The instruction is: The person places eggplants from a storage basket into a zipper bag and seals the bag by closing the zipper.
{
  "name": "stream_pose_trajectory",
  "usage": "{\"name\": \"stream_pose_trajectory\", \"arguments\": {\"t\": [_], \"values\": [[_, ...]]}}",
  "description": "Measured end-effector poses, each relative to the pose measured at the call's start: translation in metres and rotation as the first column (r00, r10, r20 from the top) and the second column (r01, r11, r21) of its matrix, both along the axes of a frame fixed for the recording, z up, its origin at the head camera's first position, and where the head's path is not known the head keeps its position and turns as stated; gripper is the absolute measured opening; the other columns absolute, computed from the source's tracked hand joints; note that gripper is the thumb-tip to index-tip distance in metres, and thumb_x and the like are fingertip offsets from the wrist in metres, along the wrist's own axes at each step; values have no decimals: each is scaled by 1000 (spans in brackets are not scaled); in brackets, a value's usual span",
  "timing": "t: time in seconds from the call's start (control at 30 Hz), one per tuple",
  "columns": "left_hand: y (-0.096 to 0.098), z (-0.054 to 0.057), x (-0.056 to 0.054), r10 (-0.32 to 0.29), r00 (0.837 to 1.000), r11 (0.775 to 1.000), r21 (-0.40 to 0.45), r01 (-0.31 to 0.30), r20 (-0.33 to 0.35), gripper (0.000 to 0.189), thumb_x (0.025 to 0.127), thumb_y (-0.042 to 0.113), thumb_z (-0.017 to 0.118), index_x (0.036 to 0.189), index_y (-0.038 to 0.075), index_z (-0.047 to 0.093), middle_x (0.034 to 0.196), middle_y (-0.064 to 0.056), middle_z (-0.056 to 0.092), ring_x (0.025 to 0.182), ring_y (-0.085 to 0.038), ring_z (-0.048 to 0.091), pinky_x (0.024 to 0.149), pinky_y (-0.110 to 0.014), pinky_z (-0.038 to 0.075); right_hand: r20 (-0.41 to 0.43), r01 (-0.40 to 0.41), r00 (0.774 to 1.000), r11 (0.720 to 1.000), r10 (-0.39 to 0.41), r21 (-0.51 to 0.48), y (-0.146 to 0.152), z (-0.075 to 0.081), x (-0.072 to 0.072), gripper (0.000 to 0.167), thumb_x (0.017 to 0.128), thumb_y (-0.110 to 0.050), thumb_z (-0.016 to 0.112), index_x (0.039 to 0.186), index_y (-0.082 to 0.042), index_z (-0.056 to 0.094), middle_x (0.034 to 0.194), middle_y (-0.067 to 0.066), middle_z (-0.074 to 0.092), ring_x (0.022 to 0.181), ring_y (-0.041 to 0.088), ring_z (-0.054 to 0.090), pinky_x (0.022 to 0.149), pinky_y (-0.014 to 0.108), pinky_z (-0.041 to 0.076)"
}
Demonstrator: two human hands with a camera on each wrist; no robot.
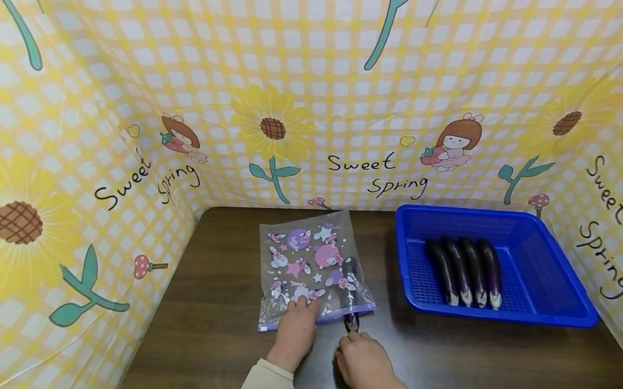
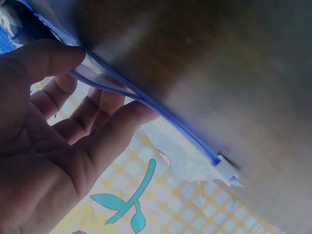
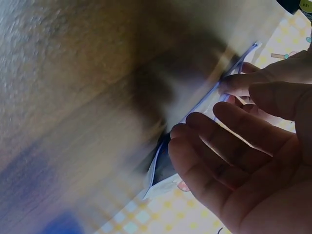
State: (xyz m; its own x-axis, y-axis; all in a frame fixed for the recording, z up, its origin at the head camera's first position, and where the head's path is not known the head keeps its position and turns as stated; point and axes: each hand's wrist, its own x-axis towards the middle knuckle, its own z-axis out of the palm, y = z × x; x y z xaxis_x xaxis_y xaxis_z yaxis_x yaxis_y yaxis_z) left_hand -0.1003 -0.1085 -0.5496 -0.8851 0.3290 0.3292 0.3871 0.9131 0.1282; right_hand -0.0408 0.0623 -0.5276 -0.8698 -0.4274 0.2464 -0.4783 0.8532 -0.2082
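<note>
A clear zip bag (image 1: 307, 260) with a purple zip edge and cartoon prints lies flat on the table, its opening toward me. One eggplant (image 1: 352, 321) is mostly inside along the right side, its near end sticking out of the opening. My left hand (image 1: 296, 329) holds the bag's upper lip. In the left wrist view, the thumb (image 2: 73, 56) and fingers are at the zip edge, which bows apart. My right hand (image 1: 366, 361) is at the eggplant's near end. The right wrist view shows its fingers (image 3: 234, 141) extended, fingertips against the dark eggplant (image 3: 164, 163).
To the right stands a blue plastic basket (image 1: 563, 274) with several eggplants (image 1: 468, 271) lying side by side in it. Beneath everything is a dark wooden table (image 1: 206, 308). Yellow checked cloth (image 1: 333, 104) walls the table at the back and both sides.
</note>
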Motion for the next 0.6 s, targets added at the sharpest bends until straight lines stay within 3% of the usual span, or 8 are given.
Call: {"name": "stream_pose_trajectory", "arguments": {"t": [0.3, 0.6], "values": [[0, 0, 0, 1, 1000, 1000, -11, -1, -14, 34, 70, 3, 81, 101, 2, 67, 86, -15, 57, 71, -32, 57, 51, -42, 51, -3, 34, 999, 999, -34, -25, -1, -7, -8, 19, 80, -19, 79, 81, -7, 64, 79, 7, 60, 66, 25, 55, 53, 37, 46], [1, 3, 1, 1, 1000, 1000, -1, -1, 16, 34, 72, 3, 80, 104, 3, 68, 89, -15, 59, 73, -32, 57, 51, -43, 51, 4, 51, 999, 998, -51, -23, 2, -10, -17, 21, 81, -19, 79, 91, -4, 68, 95, 15, 63, 84, 32, 62, 63, 44, 53]]}}
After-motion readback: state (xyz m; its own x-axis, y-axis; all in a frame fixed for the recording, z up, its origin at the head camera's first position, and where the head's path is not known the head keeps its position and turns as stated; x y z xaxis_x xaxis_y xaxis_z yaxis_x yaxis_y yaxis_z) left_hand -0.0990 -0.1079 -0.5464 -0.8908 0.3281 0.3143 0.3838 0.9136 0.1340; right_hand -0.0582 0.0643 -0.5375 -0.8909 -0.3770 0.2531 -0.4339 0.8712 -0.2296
